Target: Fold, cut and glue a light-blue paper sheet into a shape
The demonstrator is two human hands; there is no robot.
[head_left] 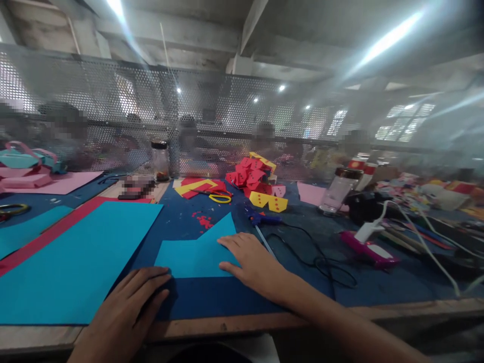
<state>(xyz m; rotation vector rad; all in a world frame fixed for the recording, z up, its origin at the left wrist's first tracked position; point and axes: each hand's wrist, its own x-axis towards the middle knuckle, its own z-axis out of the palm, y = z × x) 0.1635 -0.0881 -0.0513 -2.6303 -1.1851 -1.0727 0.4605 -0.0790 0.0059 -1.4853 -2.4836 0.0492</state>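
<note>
A folded piece of blue paper (192, 259) lies on the dark blue table covering in front of me, one pointed corner rising at its upper right. My right hand (247, 259) rests flat on the paper's right side, fingers stretched out and thumb apart. At the lower left corner of the same paper is my left hand (139, 292), its fingers extended and lying flat near the edge; whether the fingertips touch the paper is hard to tell. A large blue sheet (83, 257) lies to the left, partly over a red sheet (62, 227).
Behind the paper lie yellow-handled scissors (220, 198), red scraps (204, 222) and a heap of red dotted cutouts (251, 174). A blue glue gun (264, 218) with its cord, a magenta power strip (370, 252) and a glass bottle (340, 191) stand right. Perforated metal screen (219, 111) behind.
</note>
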